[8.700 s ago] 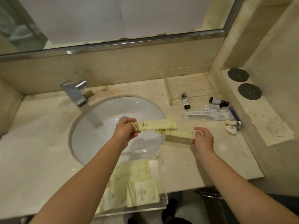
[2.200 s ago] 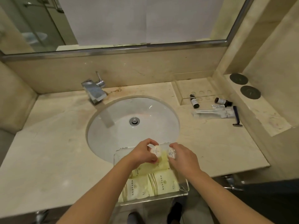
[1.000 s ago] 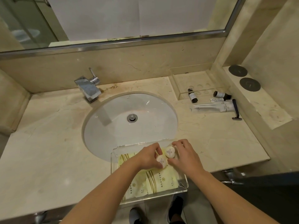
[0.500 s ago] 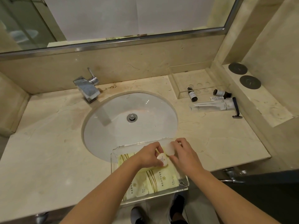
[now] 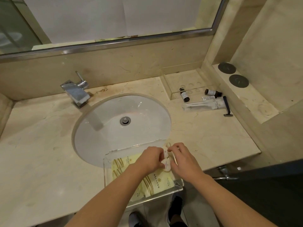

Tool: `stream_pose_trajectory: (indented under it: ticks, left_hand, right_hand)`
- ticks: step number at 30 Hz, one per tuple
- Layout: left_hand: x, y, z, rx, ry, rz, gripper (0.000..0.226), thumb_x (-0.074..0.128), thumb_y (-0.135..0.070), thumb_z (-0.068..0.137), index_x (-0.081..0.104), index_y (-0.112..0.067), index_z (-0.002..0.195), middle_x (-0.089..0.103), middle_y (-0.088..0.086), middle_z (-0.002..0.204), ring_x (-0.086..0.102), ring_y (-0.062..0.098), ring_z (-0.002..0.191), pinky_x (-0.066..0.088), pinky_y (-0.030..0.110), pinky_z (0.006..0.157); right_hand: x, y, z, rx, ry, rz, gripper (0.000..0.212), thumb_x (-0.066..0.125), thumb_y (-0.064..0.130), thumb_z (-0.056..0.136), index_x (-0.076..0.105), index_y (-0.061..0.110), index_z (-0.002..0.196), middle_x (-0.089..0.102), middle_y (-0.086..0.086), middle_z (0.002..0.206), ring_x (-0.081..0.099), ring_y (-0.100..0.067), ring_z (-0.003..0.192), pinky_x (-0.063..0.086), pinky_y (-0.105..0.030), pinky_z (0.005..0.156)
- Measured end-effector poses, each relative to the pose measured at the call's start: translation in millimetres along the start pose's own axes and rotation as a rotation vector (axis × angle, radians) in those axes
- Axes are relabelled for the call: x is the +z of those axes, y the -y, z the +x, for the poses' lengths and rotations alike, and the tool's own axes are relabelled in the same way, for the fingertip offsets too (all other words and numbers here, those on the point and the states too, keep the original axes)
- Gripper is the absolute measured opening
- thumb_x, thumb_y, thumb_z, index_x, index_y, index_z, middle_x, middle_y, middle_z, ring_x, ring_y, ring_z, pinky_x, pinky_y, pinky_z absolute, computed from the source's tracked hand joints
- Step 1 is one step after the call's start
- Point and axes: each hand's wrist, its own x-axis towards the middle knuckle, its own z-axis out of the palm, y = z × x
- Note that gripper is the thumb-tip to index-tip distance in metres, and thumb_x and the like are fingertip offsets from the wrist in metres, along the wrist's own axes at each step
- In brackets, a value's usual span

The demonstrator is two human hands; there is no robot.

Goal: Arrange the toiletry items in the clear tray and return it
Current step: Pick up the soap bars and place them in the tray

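A clear tray (image 5: 106, 169) sits at the counter's front edge, partly over the sink, with several pale yellow sachets (image 5: 155, 181) lying flat in it. Two small round white soaps lie near its back right corner. My left hand (image 5: 150, 159) pinches the nearer soap (image 5: 166, 165). My right hand (image 5: 182, 161) pinches the farther soap (image 5: 165, 152) with fingertips and thumb. On the counter at the right lie two small dark bottles (image 5: 185, 96) (image 5: 212, 92), a small white tube (image 5: 207, 97), a packeted toothbrush (image 5: 203, 106) and a razor (image 5: 227, 106).
The white sink (image 5: 123, 128) and chrome faucet (image 5: 75, 93) are behind the tray. A second clear holder (image 5: 173, 82) stands at the back right by the wall. Two dark round discs (image 5: 227, 68) lie on the raised ledge at the right.
The yellow sachets and both round soaps have gone from the counter into the tray. In the last second my hands shifted the soaps toward the tray's back right corner.
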Motion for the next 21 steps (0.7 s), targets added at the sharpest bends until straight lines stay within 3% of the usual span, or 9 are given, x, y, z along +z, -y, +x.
stream_pose_trajectory:
  ticks: [4,8,13,21]
  left_hand:
    - [0.3,2.2,1.6,0.010,-0.057,0.041,0.024,0.075,-0.027,0.076,0.053,-0.018,0.075,0.052,-0.001,0.085,0.051,0.019,0.078,0.038,0.027,0.067]
    - [-5.2,10.2,-3.6,-0.037,-0.112,0.112,0.026,0.070,-0.036,0.076,0.049,-0.020,0.077,0.056,-0.001,0.084,0.056,0.022,0.080,0.045,0.033,0.067]
    - [-8.8,27.1,-11.3,-0.149,-0.057,0.188,0.032,0.066,-0.043,0.080,0.047,-0.019,0.089,0.059,0.001,0.091,0.056,0.023,0.082,0.046,0.034,0.068]
    - [-9.0,33.7,-14.7,-0.160,-0.021,0.193,0.034,0.064,-0.040,0.084,0.047,-0.017,0.102,0.060,0.003,0.097,0.054,0.022,0.081,0.044,0.034,0.070]
  right_hand:
    - [-3.4,-0.9,-3.4,-0.026,-0.015,0.001,0.027,0.057,0.029,0.087,0.058,0.019,0.111,0.045,0.002,0.121,0.053,-0.016,0.100,0.044,-0.022,0.064]
    - [-7.5,2.2,-1.1,-0.006,0.114,-0.015,0.050,0.065,0.052,0.073,0.055,0.023,0.112,0.037,0.006,0.130,0.043,-0.013,0.113,0.045,-0.027,0.081]
    - [-5.0,6.3,1.1,-0.023,0.143,-0.072,0.048,0.062,0.051,0.073,0.052,0.024,0.111,0.036,0.003,0.134,0.043,-0.016,0.112,0.045,-0.029,0.083]
    - [-4.0,7.3,-1.4,-0.024,0.113,-0.089,0.048,0.061,0.049,0.076,0.052,0.021,0.114,0.040,0.003,0.130,0.045,-0.016,0.108,0.043,-0.026,0.081]
